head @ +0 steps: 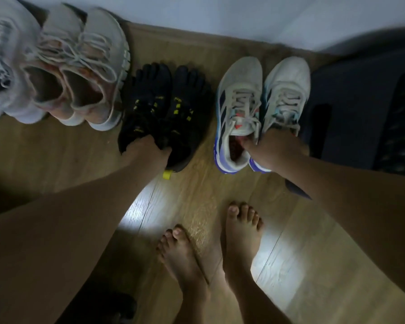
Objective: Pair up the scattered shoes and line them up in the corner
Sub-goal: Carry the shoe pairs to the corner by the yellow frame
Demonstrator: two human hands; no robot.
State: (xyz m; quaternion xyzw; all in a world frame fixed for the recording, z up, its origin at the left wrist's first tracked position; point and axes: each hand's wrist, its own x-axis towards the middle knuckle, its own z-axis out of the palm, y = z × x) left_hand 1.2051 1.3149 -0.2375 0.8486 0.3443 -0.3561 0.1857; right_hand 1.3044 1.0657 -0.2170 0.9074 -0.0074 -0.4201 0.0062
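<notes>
Nearest, the person's two bare feet (220, 244) stand on the wooden floor (313, 265), toes pointing towards the wall, with patches of light on the boards on either side of them. At the near left edge lies something dark (108, 305) that I cannot make out.

Both bare arms reach forward from there. The left hand (147, 148) grasps the heel end of the black toe shoes (154, 97), its fingers curled down into the shoes and mostly hidden. That pair sits side by side with yellow marks along the lacing, and a small yellow tab (167, 174) sticks out at the near heel.

To the right, a little apart, the right hand (274, 148) clutches the white trainers with blue soles (241, 83) where their collars meet, fingertips tucked inside the openings. These two shoes touch along their length and point at the wall.

Further left, just beside the black pair, stands a pale laced pair (87, 54), blurred, its toes close to the wall. Another whitish shoe (7, 66) presses against it at the far left edge, cut off by the frame.

On the right, near the white trainers, a large dark object (351, 101) sits on the floor; it is too dim to tell what it is. Behind everything runs the light wall (220, 10).
</notes>
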